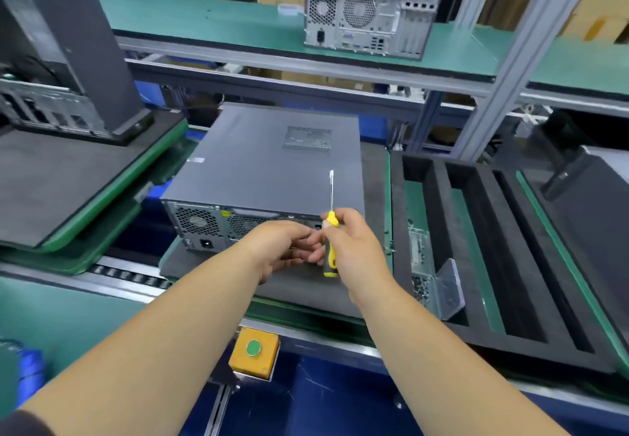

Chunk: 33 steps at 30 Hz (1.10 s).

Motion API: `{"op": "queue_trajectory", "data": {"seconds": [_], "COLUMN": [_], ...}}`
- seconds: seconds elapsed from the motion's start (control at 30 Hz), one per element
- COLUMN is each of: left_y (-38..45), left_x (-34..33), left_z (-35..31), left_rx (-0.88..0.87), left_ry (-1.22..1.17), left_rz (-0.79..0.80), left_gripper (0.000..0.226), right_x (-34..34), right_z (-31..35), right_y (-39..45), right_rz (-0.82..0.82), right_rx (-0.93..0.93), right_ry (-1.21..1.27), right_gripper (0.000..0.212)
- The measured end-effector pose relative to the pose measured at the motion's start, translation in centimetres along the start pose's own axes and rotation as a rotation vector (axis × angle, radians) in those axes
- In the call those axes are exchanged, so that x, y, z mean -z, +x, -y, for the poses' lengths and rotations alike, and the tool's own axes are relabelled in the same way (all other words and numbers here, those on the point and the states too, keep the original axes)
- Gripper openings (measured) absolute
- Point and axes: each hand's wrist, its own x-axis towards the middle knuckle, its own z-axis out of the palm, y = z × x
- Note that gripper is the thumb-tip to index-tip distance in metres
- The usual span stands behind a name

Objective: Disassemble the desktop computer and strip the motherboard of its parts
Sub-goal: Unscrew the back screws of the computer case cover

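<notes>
A grey desktop computer lies on its side on a dark foam pad, its rear panel with fan grilles facing me. My right hand grips a yellow-and-black screwdriver, shaft pointing up over the case. My left hand hovers in front of the rear panel, its fingers curled toward the screwdriver handle; I cannot tell whether they pinch something small.
A black foam tray with long slots sits to the right, a clear plastic box of screws in it. Another computer stands on the green shelf behind. A dark case rests at left. A yellow button box is at the bench edge.
</notes>
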Motion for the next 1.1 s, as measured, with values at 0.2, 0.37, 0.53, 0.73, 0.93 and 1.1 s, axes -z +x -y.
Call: {"op": "queue_trajectory", "data": {"seconds": [0.2, 0.37, 0.53, 0.73, 0.93, 1.1], "left_y": [-1.1, -1.1, -0.9, 0.7, 1.2, 1.0], "left_x": [6.1, 10.3, 12.7, 14.0, 14.5, 14.8], "left_z": [0.4, 1.4, 1.7, 2.6, 2.7, 2.9], "left_rx": [-0.030, -0.010, 0.005, -0.086, -0.089, -0.108], "left_ry": [-0.100, -0.202, -0.312, -0.381, -0.331, -0.326], "left_rz": [-0.065, -0.216, -0.272, -0.280, -0.291, -0.264], "left_gripper": [0.010, 0.016, 0.017, 0.012, 0.006, 0.006], "right_x": [-7.2, -12.5, -15.8, -16.9, -17.5, -17.7], "right_z": [0.4, -0.3, -1.0, -1.2, -1.0, -0.9], "right_y": [-0.4, -0.6, -0.1, 0.8, 0.6, 0.3], "right_rz": [0.061, 0.091, 0.108, 0.088, 0.076, 0.059], "right_rx": [-0.059, -0.115, -0.196, -0.238, -0.250, -0.245], "right_ry": [-0.036, -0.066, -0.102, -0.130, -0.082, -0.064], "right_gripper": [0.010, 0.016, 0.015, 0.015, 0.015, 0.016]}}
